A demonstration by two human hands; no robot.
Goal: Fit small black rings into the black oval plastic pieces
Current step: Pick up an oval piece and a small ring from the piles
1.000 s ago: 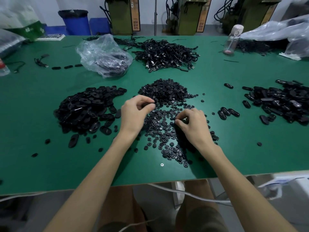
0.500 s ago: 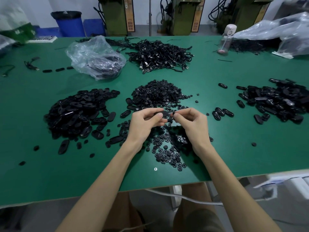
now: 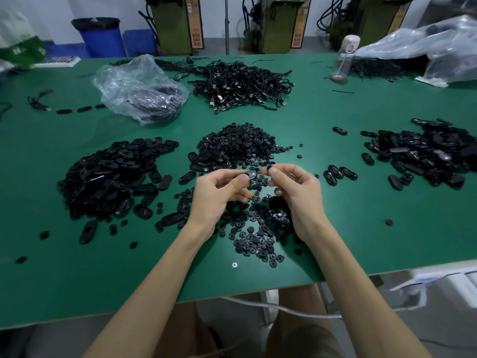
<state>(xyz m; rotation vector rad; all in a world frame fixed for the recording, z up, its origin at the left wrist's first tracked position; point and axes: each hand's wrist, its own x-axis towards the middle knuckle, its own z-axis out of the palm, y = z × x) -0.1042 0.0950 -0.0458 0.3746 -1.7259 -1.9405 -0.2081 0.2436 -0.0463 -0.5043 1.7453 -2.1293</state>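
Centrally, above the green worktop (image 3: 361, 215), the left hand (image 3: 219, 195) pinches a black oval plastic piece (image 3: 249, 173); just beside it, the right hand (image 3: 296, 189) pinches a small black ring (image 3: 271, 168).

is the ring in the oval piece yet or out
Out. The right hand pinches the ring beside the oval piece in the left hand, not yet seated in it.
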